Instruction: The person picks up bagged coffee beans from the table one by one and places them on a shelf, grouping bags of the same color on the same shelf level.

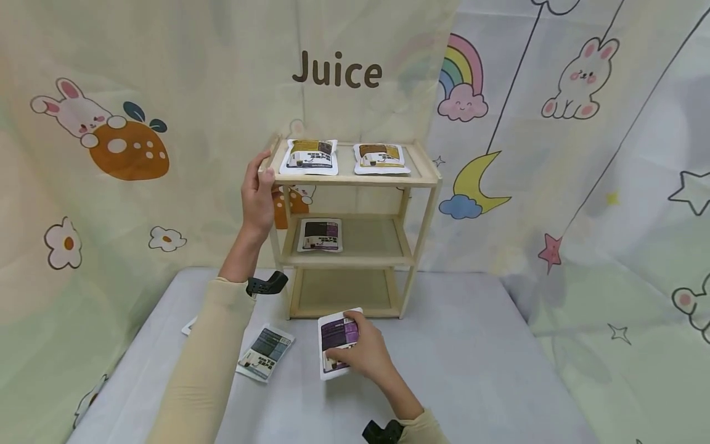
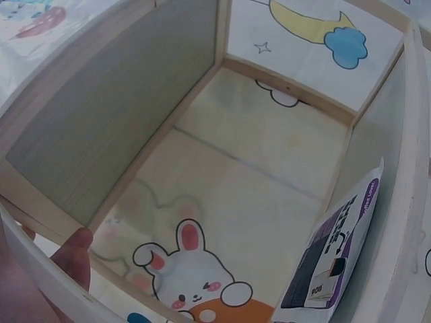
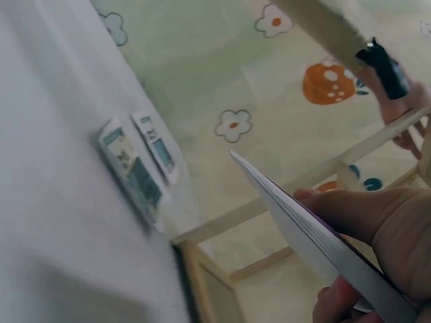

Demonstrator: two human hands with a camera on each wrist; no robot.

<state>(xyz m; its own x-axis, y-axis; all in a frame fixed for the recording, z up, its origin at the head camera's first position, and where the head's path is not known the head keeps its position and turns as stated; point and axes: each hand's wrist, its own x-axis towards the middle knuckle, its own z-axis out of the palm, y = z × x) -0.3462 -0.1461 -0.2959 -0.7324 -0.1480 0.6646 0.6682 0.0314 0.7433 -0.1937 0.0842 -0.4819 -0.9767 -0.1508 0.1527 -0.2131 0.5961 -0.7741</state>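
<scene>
My left hand grips the top left edge of a three-tier wooden shelf; in the left wrist view its thumb lies against the frame. With my right hand I pinch a white juice pouch with a purple label, in front of the bottom tier. Edge-on in the right wrist view, this pouch sits between thumb and fingers. A similar purple-label pouch lies at the left of the middle tier. Two pouches with yellow-brown labels, one left and one right, lie on top.
Left of the held pouch, a blue-grey-label pouch lies on the white table. Another pouch is mostly hidden behind my left forearm. A printed cloth backdrop reading "Juice" hangs behind the shelf.
</scene>
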